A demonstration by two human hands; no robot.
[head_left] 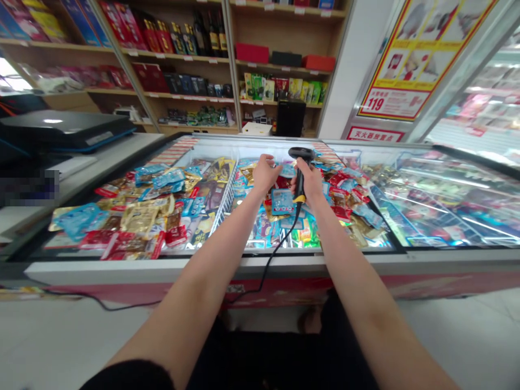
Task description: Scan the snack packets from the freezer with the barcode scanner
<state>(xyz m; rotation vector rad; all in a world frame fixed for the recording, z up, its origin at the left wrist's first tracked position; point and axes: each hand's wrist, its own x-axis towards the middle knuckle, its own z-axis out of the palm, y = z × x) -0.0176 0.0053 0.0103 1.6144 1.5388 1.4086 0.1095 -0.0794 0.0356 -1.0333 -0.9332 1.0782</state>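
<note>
My right hand (311,183) is wrapped round the grip of a black barcode scanner (301,153) with a yellow end and a cable (268,265) hanging from it. To its left, my left hand (266,173) hovers over the chest freezer (320,262) with thumb and fingers apart and nothing visible in it. Below the scanner lies a light blue snack packet (283,201), among other blue and green packets inside the freezer. Red, gold and blue packets (343,187) are heaped on the right, and a similar heap of packets (140,216) lies on the left.
A white wire divider (225,197) splits the freezer's inside. Sliding glass (455,200) covers its right part. On the left counter (122,157) stands a flat dark device (69,127). Shelves (182,55) with bottles and boxes rise behind. The scanner's cable runs down the freezer's front to the left.
</note>
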